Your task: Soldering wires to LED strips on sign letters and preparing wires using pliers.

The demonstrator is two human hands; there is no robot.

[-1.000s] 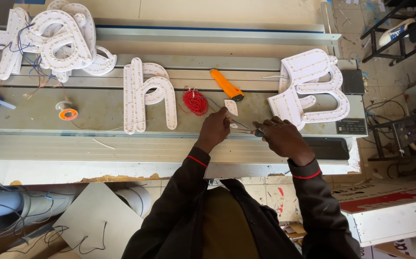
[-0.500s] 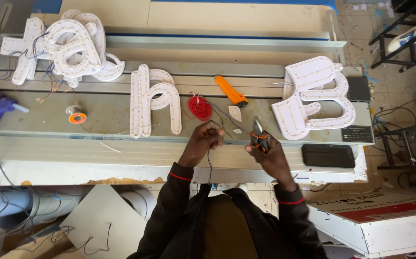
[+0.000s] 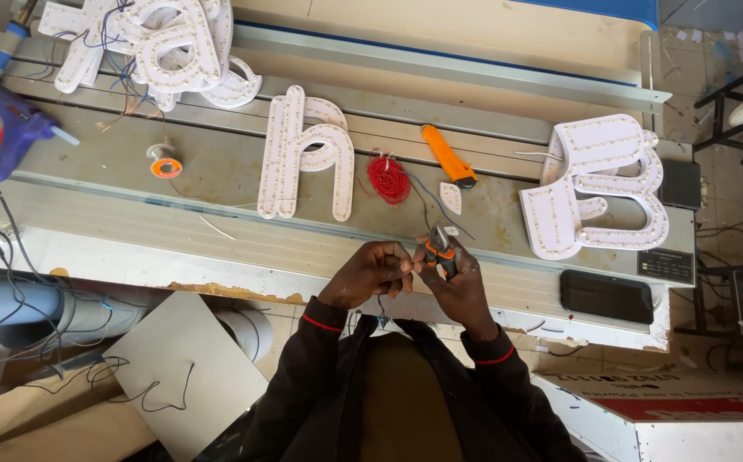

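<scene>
A pair of orange-handled pliers (image 3: 438, 248) stood gripped in the right hand (image 3: 457, 278) at the near edge of the workbench (image 3: 115, 222), jaws pointing up, while the left hand (image 3: 371, 272) pinched a thin dark wire (image 3: 381, 308) that hung down toward the person's dark jacket. The two hands met, fingertips touching just beside the tool, both closed on what they held. Just beyond them on the bench lay a coil of red wire (image 3: 388, 179), an orange utility knife (image 3: 447, 156) and a small white scrap (image 3: 451, 198). A white letter-shaped sign shell lined with small lights (image 3: 305, 154) lay to the left of the coil, a larger white lit shape (image 3: 596, 185) to the right, and more such pieces, tangled with wires, were heaped at the far left (image 3: 149, 43). An orange-and-silver spool (image 3: 164, 161) and a purple glue gun (image 3: 12, 128) lay on the left of the bench; a dark phone (image 3: 606, 296) rested near its right front edge.
</scene>
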